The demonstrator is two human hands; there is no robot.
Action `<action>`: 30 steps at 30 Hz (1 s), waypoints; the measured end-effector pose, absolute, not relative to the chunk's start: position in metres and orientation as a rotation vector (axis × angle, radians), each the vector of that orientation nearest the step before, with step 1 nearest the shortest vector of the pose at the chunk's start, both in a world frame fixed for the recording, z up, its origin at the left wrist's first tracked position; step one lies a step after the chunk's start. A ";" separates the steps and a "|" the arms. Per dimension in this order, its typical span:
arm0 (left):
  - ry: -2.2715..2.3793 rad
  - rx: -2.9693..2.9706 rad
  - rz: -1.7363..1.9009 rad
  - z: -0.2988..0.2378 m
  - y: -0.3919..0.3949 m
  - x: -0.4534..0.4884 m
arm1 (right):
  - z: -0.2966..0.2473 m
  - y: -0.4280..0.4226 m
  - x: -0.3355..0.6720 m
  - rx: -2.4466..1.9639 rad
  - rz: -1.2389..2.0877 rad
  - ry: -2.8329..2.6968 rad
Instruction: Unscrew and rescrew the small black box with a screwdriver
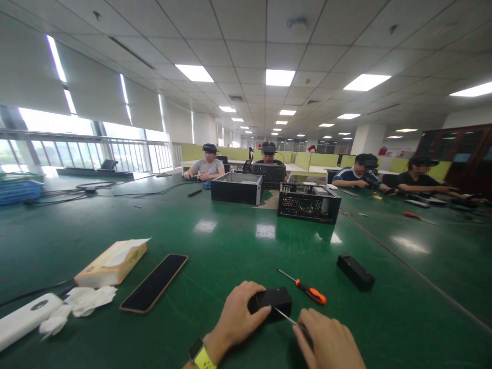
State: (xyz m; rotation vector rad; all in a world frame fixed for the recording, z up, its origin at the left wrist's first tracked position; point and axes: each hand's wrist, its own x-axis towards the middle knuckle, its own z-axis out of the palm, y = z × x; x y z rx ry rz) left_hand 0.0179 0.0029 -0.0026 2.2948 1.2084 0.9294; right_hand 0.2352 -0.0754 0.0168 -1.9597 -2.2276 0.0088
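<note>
A small black box (282, 296) lies on the green table, and my left hand (240, 312) grips its left end between thumb and fingers. My right hand (326, 338) is closed around a tool, most likely a screwdriver (285, 315); its thin metal shaft reaches the near edge of the box, while its handle is mostly hidden in my palm. Just beyond the box lies a second screwdriver (312, 292) with an orange and black handle. Farther right rests another black box (355, 271) of similar shape.
A phone (156, 283), a tissue pack (113, 264), crumpled tissue (86, 301) and a white device (28, 319) lie to the left. Two open computer cases (236, 192) (307, 205) stand farther back. Several people sit around the far side. An orange screwdriver (413, 215) lies at far right.
</note>
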 end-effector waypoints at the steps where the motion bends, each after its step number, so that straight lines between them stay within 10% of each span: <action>1: 1.220 2.294 0.930 -0.003 0.003 0.018 | 0.018 -0.075 0.238 -1.961 0.026 -2.213; 30: 1.263 2.302 0.906 0.004 0.002 0.021 | 0.049 -0.068 0.270 -1.896 0.102 -2.098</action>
